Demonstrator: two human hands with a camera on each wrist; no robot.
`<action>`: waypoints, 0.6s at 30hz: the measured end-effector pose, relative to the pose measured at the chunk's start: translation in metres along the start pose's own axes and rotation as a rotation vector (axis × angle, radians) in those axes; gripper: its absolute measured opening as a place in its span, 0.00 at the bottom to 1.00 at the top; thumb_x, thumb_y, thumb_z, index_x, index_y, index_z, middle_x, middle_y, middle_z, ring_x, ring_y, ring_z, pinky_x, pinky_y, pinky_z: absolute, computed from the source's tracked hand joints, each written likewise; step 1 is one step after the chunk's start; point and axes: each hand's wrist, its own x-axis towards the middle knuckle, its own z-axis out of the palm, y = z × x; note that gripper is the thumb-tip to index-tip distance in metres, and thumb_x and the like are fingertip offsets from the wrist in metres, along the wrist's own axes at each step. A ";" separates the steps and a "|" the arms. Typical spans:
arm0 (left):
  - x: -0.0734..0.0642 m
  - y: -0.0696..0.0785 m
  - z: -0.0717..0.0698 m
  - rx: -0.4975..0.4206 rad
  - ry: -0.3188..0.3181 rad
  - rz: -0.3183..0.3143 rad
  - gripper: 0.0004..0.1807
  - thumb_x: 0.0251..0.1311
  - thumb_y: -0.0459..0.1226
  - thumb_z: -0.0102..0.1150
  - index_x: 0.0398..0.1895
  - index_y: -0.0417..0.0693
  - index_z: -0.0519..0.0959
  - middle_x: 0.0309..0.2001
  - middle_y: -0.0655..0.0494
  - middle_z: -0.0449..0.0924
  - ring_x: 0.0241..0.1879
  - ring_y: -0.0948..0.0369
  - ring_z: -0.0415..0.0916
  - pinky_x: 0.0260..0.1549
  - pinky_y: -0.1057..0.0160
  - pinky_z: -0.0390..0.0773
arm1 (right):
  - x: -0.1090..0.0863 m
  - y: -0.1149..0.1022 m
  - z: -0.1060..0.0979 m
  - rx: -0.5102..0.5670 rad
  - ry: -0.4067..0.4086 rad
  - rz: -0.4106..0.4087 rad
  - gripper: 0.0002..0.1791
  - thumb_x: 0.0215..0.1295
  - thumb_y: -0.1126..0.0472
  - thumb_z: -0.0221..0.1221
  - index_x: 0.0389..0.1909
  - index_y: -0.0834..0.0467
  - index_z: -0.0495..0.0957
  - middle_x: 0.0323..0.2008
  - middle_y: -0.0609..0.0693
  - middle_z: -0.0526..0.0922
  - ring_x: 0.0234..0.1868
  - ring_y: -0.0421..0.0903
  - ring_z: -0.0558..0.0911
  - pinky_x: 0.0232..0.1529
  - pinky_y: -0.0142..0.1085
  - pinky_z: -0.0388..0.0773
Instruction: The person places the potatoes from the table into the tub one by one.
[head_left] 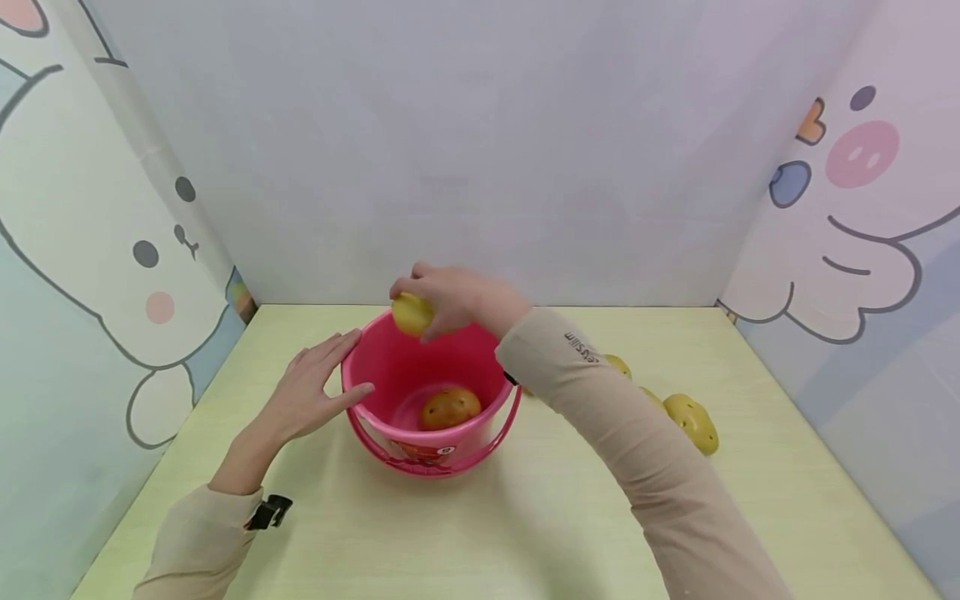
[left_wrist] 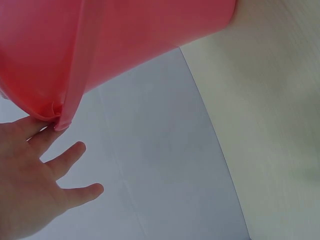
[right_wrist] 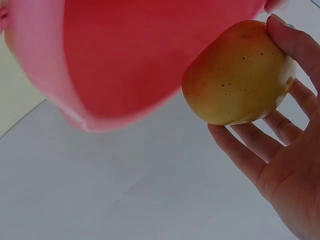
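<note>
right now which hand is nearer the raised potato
Right. The right hand grips the raised potato; the left hand is farther off, touching the bucket's rim.

1. I read the bucket (head_left: 397, 375) as smooth, glossy plastic.
2. Potato (right_wrist: 240, 75): smooth, soft sheen.
3. Tabletop (head_left: 375, 542): matt, faint wood-like grain.
4. Right sleeve (head_left: 615, 425): matt cloth, wrinkled.
5. Back wall (head_left: 480, 167): matt; I can't tell cloth from paper.

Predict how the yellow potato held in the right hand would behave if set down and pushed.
The held potato would probably roll, perhaps unevenly, since its shape is rounded but not quite a ball. It seems likely to be firm: the right hand grips it with no visible dent. Its smooth, faintly shiny surface may make it slightly slippery.
</note>
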 end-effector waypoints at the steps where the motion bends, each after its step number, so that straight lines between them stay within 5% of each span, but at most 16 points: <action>1: 0.000 0.000 0.000 0.001 -0.001 -0.002 0.44 0.47 0.48 0.62 0.66 0.48 0.54 0.61 0.44 0.58 0.61 0.46 0.48 0.52 0.36 0.47 | 0.000 0.000 0.001 0.007 -0.003 0.003 0.40 0.37 0.52 0.71 0.56 0.41 0.63 0.47 0.41 0.65 0.45 0.39 0.66 0.31 0.26 0.73; 18: -0.001 0.000 -0.001 0.008 0.005 0.011 0.43 0.48 0.51 0.59 0.66 0.47 0.54 0.61 0.44 0.58 0.61 0.46 0.48 0.52 0.37 0.47 | 0.002 -0.004 0.019 0.060 -0.052 0.068 0.41 0.35 0.53 0.72 0.55 0.41 0.65 0.47 0.41 0.65 0.45 0.40 0.65 0.30 0.29 0.74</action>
